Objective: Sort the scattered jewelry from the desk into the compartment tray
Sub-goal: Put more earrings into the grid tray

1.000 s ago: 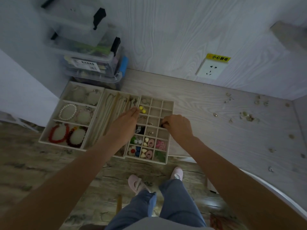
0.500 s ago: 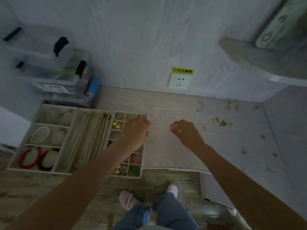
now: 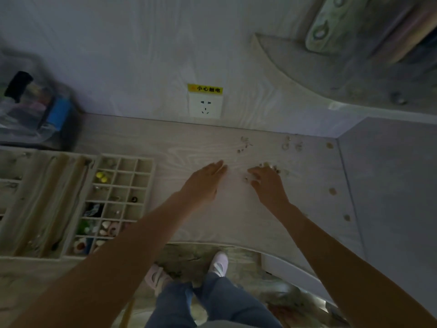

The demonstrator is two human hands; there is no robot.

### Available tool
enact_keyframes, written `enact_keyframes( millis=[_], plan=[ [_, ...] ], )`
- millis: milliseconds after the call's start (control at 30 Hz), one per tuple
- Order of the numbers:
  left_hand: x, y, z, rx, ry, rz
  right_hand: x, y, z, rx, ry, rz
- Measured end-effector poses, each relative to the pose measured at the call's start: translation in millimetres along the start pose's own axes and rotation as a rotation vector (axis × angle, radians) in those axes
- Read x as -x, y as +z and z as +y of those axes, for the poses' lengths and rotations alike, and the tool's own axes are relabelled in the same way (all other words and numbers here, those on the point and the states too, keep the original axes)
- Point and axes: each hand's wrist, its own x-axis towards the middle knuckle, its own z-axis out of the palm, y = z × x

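Scattered jewelry (image 3: 246,144) is strewn over the far right of the tabletop (image 3: 189,147), small rings and studs, too blurry to ID individually. One little cluster (image 3: 269,165) sits right at my right hand (image 3: 267,183), fingertips curled down onto it; can't tell if that grip actually has a piece or is just touching. There's a tiny piece (image 3: 246,178) by my thumb too. Left hand (image 3: 203,183) is flat-ish, fingers straight and together, grip relaxed w/ nothing in it, hovering or resting on bare wood just left of the right one.

Compartment tray (image 3: 142,185) is off to the left, well apart from both hands; some cells have bits already, e.g. yellow beads (image 3: 102,176) near the top, a green piece (image 3: 83,227) lower down. Beside it a tray w/ long slots (image 3: 47,204).

Tabletop is pale wood grain, wall behind same. Wall socket (image 3: 205,106) w/ yellow warning sticker (image 3: 205,89) straight ahead. Clear storage boxes (image 3: 26,119) back left, a shelf (image 3: 331,74) up right. My jeans (image 3: 212,301) and pink shoes (image 3: 218,263) below the edge.
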Motion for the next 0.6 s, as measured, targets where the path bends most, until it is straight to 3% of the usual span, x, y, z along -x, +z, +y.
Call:
enact_keyframes(
  millis=[100,233,367,433,600],
  plan=[
    [-5,9,9,-0.003,-0.042,0.021,-13,-2,-3,-0.039,-0.031,-0.03],
    [-8,9,18,-0.044,0.03,0.314,-23,-1,-5,-0.044,-0.072,-0.054],
    [-15,7,22,-0.002,-0.049,0.348,-25,2,-3,-0.064,-0.074,-0.059],
    [-17,6,19,0.078,-0.106,0.29,-26,2,-2,-0.062,-0.064,-0.08],
    [-21,8,16,-0.036,-0.118,0.206,-26,-1,-2,-0.041,-0.063,-0.1]
  ],
)
